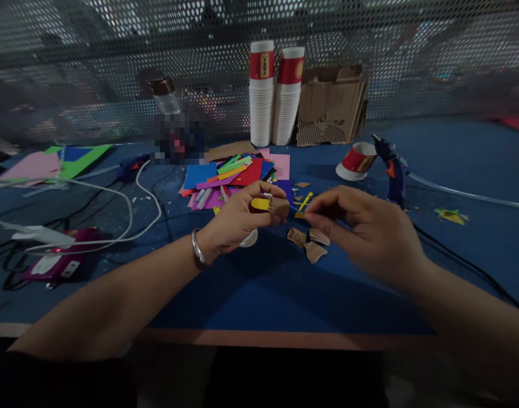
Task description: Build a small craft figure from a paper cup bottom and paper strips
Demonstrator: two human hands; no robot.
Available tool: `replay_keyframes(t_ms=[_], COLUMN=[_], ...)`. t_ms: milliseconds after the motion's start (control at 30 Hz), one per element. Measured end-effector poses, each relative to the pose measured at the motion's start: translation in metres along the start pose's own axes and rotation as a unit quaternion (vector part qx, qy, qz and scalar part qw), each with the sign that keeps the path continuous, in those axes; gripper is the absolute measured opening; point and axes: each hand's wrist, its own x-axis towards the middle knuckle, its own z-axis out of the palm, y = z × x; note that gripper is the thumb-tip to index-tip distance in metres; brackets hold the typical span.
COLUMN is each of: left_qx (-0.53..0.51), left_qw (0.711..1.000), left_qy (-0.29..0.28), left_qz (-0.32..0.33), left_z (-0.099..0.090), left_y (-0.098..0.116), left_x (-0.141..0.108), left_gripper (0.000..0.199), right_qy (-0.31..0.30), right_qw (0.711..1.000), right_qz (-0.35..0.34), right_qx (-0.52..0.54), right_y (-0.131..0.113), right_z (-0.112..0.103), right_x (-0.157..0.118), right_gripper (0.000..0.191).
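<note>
My left hand (246, 218), with a silver bangle at its wrist, grips a small brown cardboard piece (279, 205) with yellow paper (260, 203) on it. Close by on the right, my right hand (361, 229) is closed in a pinch at thumb and forefinger. A thin blue strip (294, 209) appears to run from the pinch toward the cardboard, though its ends are hard to make out. Several torn cardboard scraps (314, 252) lie on the table between the hands. Thin yellow paper strips (304, 201) lie just behind the fingertips. Part of a white round object (249, 239) shows under my left hand.
Coloured paper (251, 173) is heaped at the middle. Behind it stand stacked paper cups (260, 107) and a cardboard box (330, 107). An upturned cup (357, 161) and a blue glue gun (391, 170) are at right. Cables and a purple power strip (62, 260) lie left.
</note>
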Motion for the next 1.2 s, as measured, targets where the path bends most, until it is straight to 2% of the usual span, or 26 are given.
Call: replay_keyframes(t_ms=[267,433,667,767,900,1033,1100,1200], left_qx=[-0.04,-0.067,-0.064,-0.047,0.014,0.061,0.075,0.102], left_qw=[0.997,0.994,0.996,0.997,1.0,0.998,0.997,0.994], left_qy=[-0.017,-0.041,-0.032,-0.024,-0.01,0.002,-0.001,-0.008], left_qz=[-0.065,-0.073,-0.058,-0.047,0.0,0.031,0.036,0.047], left_z=[0.006,0.008,0.009,0.01,0.011,0.009,0.008,0.008], left_y=[0.007,0.008,0.005,0.002,-0.001,-0.002,-0.002,-0.003], left_x=[-0.005,-0.007,-0.007,-0.007,-0.007,-0.007,-0.007,-0.007], left_gripper=[0.045,0.045,0.039,0.04,0.037,0.032,0.031,0.033], right_qy=[0.087,0.074,0.065,0.05,0.031,0.047,0.052,0.039], right_qw=[0.988,0.988,0.984,0.985,0.986,0.985,0.989,0.997], right_qz=[-0.118,-0.129,-0.158,-0.156,-0.155,-0.162,-0.135,-0.056], right_qx=[-0.043,-0.043,-0.044,-0.046,-0.047,-0.032,-0.02,0.021], right_y=[0.018,0.02,0.021,0.02,0.019,0.017,0.018,0.02], right_z=[0.015,0.019,0.02,0.02,0.02,0.021,0.021,0.024], right_x=[-0.006,-0.008,-0.01,-0.01,-0.009,-0.008,-0.008,-0.008], right_gripper=[0.006,0.009,0.011,0.012,0.011,0.01,0.009,0.018])
